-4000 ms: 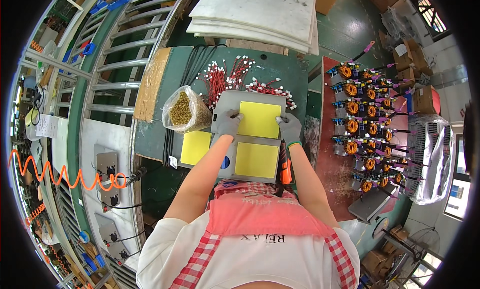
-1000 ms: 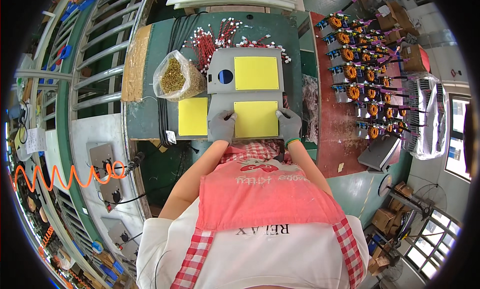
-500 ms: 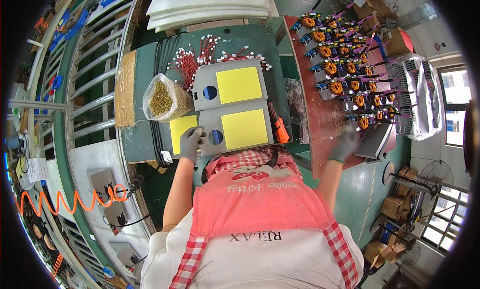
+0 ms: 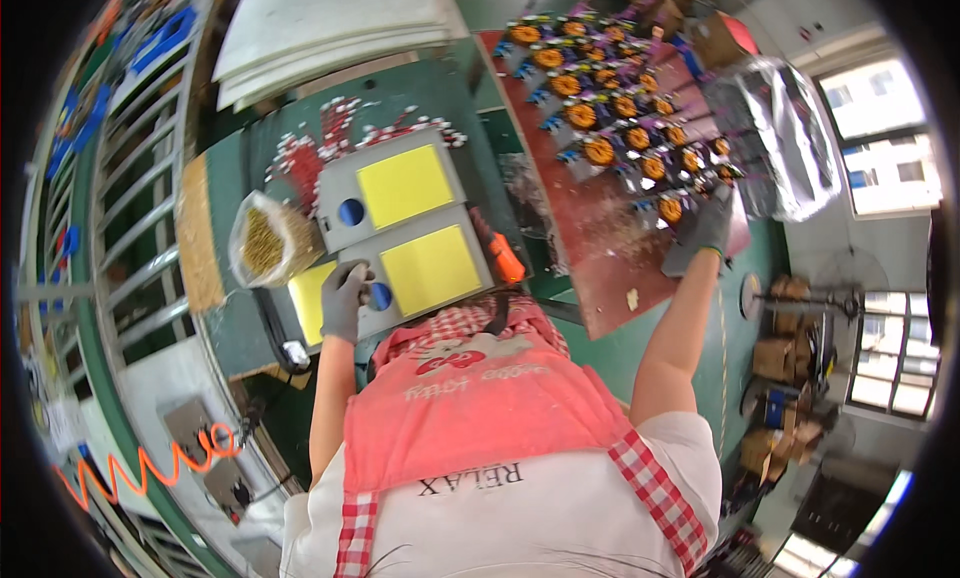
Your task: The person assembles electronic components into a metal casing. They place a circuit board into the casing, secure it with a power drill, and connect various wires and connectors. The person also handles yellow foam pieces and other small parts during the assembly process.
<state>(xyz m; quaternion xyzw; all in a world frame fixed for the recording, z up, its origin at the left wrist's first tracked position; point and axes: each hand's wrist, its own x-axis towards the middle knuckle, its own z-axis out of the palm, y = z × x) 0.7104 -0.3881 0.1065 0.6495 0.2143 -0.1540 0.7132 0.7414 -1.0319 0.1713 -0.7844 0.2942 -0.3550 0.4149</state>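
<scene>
My left hand [image 4: 347, 298], in a grey glove, is at the left edge of the nearer grey metal panel [image 4: 362, 320]. Its fingers are curled together; whatever they pinch is too small to make out. Yellow sheets [image 4: 432, 270] lie on the two panels, each beside a round blue spot. Stretched out to the right, my gloved right hand [image 4: 714, 226] is at the near right end of the rows of circuit boards [image 4: 625, 136] with orange wire coils. Its fingertips touch or overlap the last boards, and blur hides their grip. Below that hand lies a dark grey plate [image 4: 680, 255].
A clear bag of small brass-coloured parts [image 4: 264, 246] sits left of the panels. Red wires with white connectors [image 4: 300, 166] lie behind them. An orange-and-black tool [image 4: 508, 262] is at their right. A gap separates the green bench [image 4: 235, 333] from the red-brown table [image 4: 600, 298].
My right hand has reached farther out, from beside the dark plate to the near right boards. The view has turned, shifting the benches leftward. My left hand stays by the nearer panel, fingers still curled.
</scene>
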